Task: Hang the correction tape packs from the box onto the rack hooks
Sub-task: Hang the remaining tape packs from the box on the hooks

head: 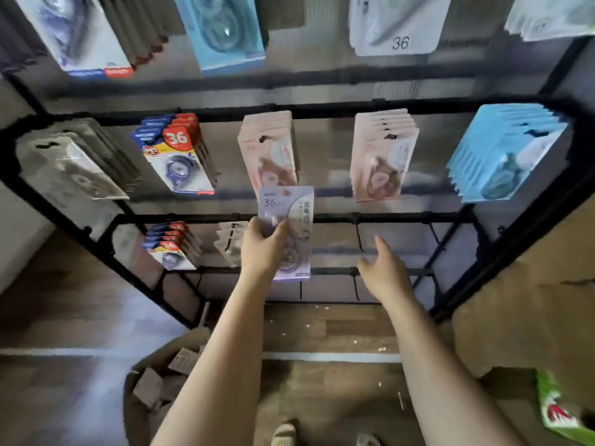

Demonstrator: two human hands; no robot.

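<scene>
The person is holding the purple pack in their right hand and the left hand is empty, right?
Not quite. The head view shows the left hand holding the purple pack, and the right hand is the empty one, open near the rack hooks.

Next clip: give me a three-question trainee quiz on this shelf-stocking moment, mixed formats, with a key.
1. True or false: the right hand grips a pack.
2. Which hand holds the lilac pack? A) left hand B) right hand C) neither
3. Fill in: the bare hook ahead of the right hand hangs from the rack's ____ rail.

Key: 1 false, it is open and holds nothing; 2 A; 3 lower.
</scene>
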